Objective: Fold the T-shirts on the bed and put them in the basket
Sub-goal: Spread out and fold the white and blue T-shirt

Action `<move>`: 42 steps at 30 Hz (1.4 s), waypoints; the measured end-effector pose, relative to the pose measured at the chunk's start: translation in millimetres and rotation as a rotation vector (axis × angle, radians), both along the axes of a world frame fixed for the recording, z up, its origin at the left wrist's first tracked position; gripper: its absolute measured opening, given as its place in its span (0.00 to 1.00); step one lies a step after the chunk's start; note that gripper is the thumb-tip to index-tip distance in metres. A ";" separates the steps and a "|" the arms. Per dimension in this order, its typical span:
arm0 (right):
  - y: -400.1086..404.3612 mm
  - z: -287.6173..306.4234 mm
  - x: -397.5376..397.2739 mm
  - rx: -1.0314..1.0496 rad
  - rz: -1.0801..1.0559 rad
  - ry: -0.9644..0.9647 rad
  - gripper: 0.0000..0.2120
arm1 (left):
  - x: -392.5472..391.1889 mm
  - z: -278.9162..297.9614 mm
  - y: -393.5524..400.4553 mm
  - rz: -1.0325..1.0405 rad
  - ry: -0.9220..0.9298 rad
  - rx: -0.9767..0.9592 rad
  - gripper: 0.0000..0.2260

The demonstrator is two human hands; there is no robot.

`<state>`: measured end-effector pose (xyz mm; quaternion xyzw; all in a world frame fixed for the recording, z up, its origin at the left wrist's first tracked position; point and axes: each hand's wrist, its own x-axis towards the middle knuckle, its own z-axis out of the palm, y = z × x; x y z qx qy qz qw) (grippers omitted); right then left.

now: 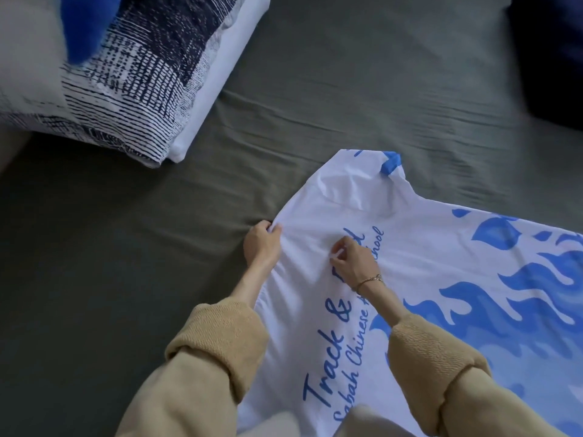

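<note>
Both hands pinch one white T-shirt [426, 247] spread flat on the bed [126, 294]: right hand [350, 263] mid-chest, left hand [262, 241] at the shoulder edge, probably anchor points for a fold. Pillow [126, 74] beyond. Basket not visible.
</note>
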<state>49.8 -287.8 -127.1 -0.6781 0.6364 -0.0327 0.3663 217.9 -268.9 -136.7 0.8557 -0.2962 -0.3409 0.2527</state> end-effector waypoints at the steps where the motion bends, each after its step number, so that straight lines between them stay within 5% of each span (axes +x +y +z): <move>1: -4.0 -2.0 -0.4 -0.006 -0.007 -0.001 0.09 | 0.3 -1.0 -1.5 0.008 -0.026 0.016 0.13; 7: -31.2 -6.0 -11.4 -0.084 -0.083 0.004 0.09 | -8.7 3.3 -28.1 -0.043 -0.130 0.043 0.14; 14: -88.0 -4.5 -32.4 -0.293 -0.132 0.238 0.14 | -4.0 5.2 -76.9 -0.163 0.043 0.114 0.09; 18: -126.8 2.1 -43.6 -0.369 -0.268 0.309 0.22 | -14.6 6.7 -100.5 -0.224 0.031 0.088 0.20; 24: -173.8 7.5 -51.5 -0.092 -0.399 0.302 0.34 | -26.5 6.3 -152.9 -0.242 0.199 0.059 0.16; 29: -204.0 -5.3 -71.8 0.135 -0.674 0.042 0.35 | -33.2 0.9 -189.8 -0.277 0.227 0.141 0.30; 32: -210.7 -6.0 -84.0 0.271 -0.608 -0.072 0.25 | -36.4 0.9 -203.9 -0.263 0.374 0.121 0.35; 34: -216.5 -7.1 -90.3 0.353 -0.613 -0.215 0.17 | -45.2 4.9 -213.4 -0.287 0.453 0.096 0.30; 38: -218.8 -9.3 -98.1 0.423 -0.636 -0.411 0.03 | -62.8 -0.3 -231.4 -0.213 0.454 -0.161 0.04; 42: -222.6 -12.4 -109.2 0.495 -0.718 -0.626 0.07 | -63.9 -2.0 -240.0 -0.168 0.460 -0.395 0.13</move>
